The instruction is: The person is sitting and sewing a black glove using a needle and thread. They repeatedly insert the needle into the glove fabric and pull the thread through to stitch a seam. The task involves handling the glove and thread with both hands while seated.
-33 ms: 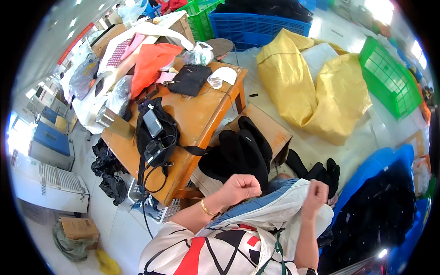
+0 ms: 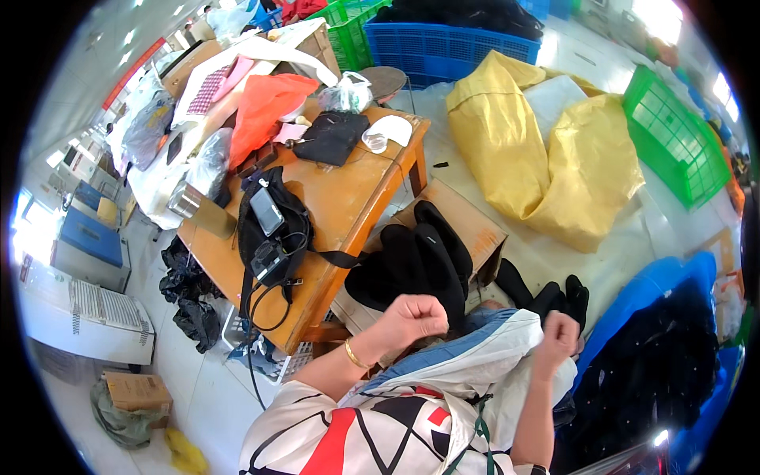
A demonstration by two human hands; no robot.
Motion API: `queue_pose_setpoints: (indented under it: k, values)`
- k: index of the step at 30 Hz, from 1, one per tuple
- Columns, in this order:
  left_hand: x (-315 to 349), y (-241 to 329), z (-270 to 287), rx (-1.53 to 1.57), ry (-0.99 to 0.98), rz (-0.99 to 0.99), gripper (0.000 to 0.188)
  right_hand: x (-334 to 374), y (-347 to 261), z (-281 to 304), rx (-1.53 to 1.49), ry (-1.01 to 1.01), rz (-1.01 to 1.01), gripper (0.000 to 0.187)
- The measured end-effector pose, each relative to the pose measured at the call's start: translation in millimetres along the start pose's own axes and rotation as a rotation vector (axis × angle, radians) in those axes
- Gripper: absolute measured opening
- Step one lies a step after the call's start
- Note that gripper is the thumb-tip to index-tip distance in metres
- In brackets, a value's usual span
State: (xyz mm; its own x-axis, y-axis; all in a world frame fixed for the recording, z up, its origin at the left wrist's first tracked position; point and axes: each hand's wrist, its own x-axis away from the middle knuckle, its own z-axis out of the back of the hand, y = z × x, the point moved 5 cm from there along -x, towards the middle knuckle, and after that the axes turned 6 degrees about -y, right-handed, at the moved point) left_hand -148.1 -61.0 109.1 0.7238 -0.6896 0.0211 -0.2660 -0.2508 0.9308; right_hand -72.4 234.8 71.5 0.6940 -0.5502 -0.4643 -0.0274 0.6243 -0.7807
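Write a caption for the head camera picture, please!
Both hands, left and right, clutch a white bag beside a wooden table.

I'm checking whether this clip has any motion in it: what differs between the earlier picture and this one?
Nothing visibly changed: the left hand and right hand grip the white garment just as before, and the black pieces in the cardboard box lie as they did.

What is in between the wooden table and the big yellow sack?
In the head view, a cardboard box heaped with black garments sits on the pale floor between the wooden table and the yellow sack.
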Motion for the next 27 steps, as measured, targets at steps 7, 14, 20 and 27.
queue_pose_setpoints:
  k: [7,14,20,27]
  values:
    - [-5,-26,55,-0.159,0.302,0.171,0.013,-45,6,92,-0.452,0.288,-0.381,0.014]
    - [-20,-73,29,-0.496,0.107,0.151,0.017,-77,-42,144,-1.126,0.063,-0.120,0.019]
    - [-35,-116,-14,-0.544,-0.101,0.189,0.016,-81,-54,179,-1.002,0.106,0.003,0.014]
    - [-18,-131,-55,-0.193,-0.431,0.654,0.018,-91,-33,182,-1.468,-0.214,-0.319,0.013]
